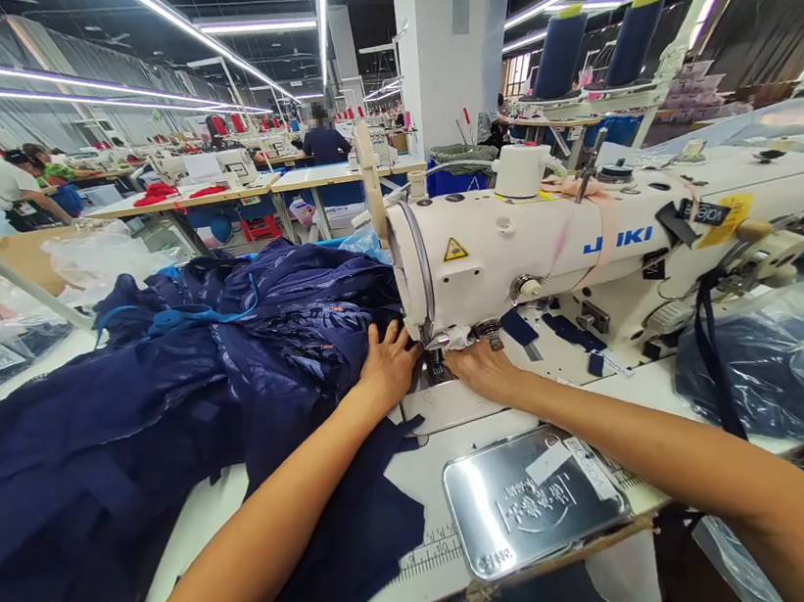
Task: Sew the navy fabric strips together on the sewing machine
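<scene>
My left hand (387,370) lies on the edge of a bunched navy garment (264,378), left of the sewing machine's needle area, fingers stretched and apart. To the right of the presser foot (437,367), my right hand (483,371) is closed, its fingertips drawn together under the machine head; whatever they pinch is too small or hidden to make out. The white sewing machine (468,243) reaches in from the right above both hands. Much of the garment spreads over the table to the left, with a blue strip (203,312) lying across it.
A shiny metal tin lid (532,501) lies at the table's front edge, beside a printed ruler scale (428,554). Navy scraps (573,328) lie behind my right hand. A clear plastic bag (788,369) of dark cloth sits at right. Thread cones (560,53) stand behind; co-workers sit farther back.
</scene>
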`<state>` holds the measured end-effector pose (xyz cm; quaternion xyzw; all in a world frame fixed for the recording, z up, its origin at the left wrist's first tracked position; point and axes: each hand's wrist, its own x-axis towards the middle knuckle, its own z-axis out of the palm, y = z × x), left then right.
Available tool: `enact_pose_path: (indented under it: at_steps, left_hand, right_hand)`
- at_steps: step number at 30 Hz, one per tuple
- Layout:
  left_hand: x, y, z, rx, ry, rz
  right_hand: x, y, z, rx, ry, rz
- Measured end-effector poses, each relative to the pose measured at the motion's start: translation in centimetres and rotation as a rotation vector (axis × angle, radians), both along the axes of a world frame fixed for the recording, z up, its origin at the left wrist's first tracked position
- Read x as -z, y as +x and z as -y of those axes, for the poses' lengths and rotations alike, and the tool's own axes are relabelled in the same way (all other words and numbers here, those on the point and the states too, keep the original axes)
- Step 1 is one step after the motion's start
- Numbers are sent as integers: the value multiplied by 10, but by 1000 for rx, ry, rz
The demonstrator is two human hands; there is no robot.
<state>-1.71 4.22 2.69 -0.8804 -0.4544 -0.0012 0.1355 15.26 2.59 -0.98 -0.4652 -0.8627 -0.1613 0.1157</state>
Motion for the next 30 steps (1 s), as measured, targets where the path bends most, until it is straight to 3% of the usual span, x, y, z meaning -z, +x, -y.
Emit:
enact_pose_path:
  at_steps: [4, 8, 10, 12, 15, 19, 24, 27, 30]
  left_hand:
    - [-3, 1, 28, 62, 90, 38]
    - [-18, -38, 69, 401, 336, 199]
    - [-28, -71, 76, 422, 491, 307]
    - [-37, -99, 76, 306, 644, 325]
    - [-42, -115, 74, 235, 571, 176]
    - [-35, -103, 76, 276, 519, -16]
    - [-32, -77, 99, 350, 391, 117]
    - [-33, -55, 111, 397, 134, 327]
    - [-27, -22, 108, 248, -340, 617]
  right_hand:
    - [-11, 5, 8, -57, 54, 13]
    - [-26, 34, 22, -147, 180, 48]
    - [-34, 57, 28, -16, 172, 89]
    - [-41, 79, 30, 203, 128, 155]
    - [-44, 102, 23, 383, 99, 267]
    - [-38, 106, 8, 482, 26, 349]
    - [-44, 94, 20, 487, 82, 336]
    - [-53, 79, 41, 503, 65, 294]
    - [-55, 57, 54, 390, -75, 197]
